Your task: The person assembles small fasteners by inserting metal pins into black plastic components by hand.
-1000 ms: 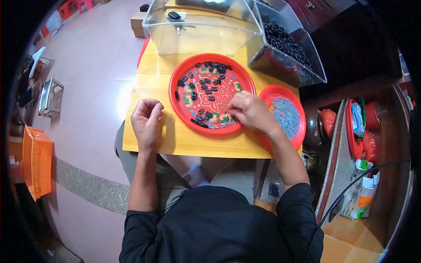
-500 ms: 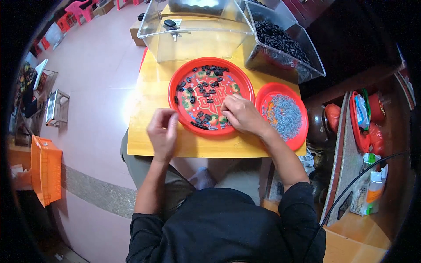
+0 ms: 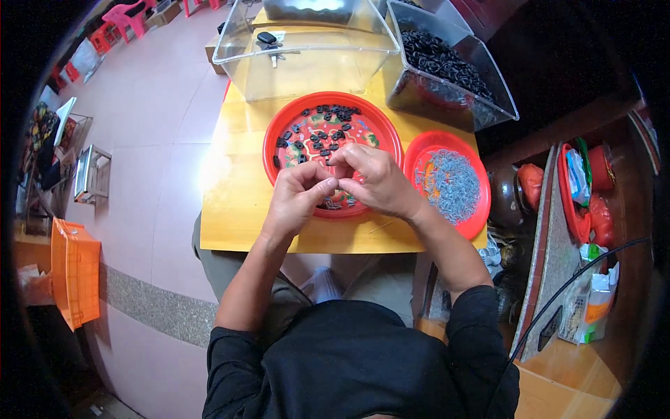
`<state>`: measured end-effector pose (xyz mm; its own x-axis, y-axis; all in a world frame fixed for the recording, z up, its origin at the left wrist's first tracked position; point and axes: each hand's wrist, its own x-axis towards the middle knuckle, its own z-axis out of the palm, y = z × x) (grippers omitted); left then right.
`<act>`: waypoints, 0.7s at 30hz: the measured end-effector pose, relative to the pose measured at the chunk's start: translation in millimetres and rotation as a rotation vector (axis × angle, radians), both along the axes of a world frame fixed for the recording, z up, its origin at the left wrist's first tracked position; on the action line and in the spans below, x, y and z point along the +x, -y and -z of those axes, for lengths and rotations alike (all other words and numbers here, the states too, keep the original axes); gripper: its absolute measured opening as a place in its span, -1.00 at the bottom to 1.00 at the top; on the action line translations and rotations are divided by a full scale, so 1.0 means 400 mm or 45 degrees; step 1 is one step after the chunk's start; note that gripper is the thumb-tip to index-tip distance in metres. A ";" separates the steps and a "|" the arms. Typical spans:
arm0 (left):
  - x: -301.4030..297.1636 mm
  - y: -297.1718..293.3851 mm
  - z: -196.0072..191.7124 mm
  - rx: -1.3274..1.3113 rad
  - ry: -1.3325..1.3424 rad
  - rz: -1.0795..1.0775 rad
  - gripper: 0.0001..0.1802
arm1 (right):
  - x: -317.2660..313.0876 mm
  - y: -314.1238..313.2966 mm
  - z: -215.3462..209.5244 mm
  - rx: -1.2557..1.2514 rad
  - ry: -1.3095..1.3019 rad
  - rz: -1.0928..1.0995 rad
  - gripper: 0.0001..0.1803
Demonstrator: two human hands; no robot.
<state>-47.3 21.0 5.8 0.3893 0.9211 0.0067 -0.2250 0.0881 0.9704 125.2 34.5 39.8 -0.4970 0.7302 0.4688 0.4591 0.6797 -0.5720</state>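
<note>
Over the front part of a round red tray point(image 3: 271, 112), my left hand point(image 3: 296, 199) and my right hand point(image 3: 377, 183) meet fingertip to fingertip. Both are closed in a pinch, and whatever lies between the fingertips is too small and covered to make out. Small black plastic parts point(image 3: 319, 140) lie scattered over the tray's far and left areas. A few little silvery pins point(image 3: 333, 205) show under my hands near its front rim. To the right, a smaller red plate point(image 3: 483, 209) carries a heap of thin silvery metal pins point(image 3: 453, 183).
A clear plastic box point(image 3: 307, 73) stands behind the tray, with keys point(image 3: 272, 47) seen through it. Another clear bin point(image 3: 499, 112) at the back right is filled with black parts point(image 3: 443, 59). The yellow table point(image 3: 230, 223) ends just before my lap. An orange crate point(image 3: 75, 272) sits at left.
My left hand has moved right and in over the tray. My right hand has lifted off the tray's front right, and the fingertips of both now meet.
</note>
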 end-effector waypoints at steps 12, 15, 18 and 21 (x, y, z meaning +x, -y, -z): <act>-0.047 0.007 0.028 0.202 -0.093 -0.433 -0.87 | -0.036 -0.083 0.098 0.017 0.636 0.355 -0.82; -0.049 0.011 0.031 0.215 -0.113 -0.438 -0.83 | -0.034 -0.087 0.103 -0.054 0.590 0.361 -0.83; -0.052 0.013 0.031 0.297 -0.185 -0.460 -0.82 | -0.026 -0.081 0.099 -0.175 0.469 0.361 -0.87; -0.055 0.016 0.047 0.423 -0.307 -0.495 -0.87 | -0.015 -0.052 0.088 -0.342 0.216 0.323 -0.93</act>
<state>-69.3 14.8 -12.8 0.0481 0.9606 0.2738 0.0520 -0.2762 0.9597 119.0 55.2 4.5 -0.3395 0.9248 0.1718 0.6960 0.3698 -0.6155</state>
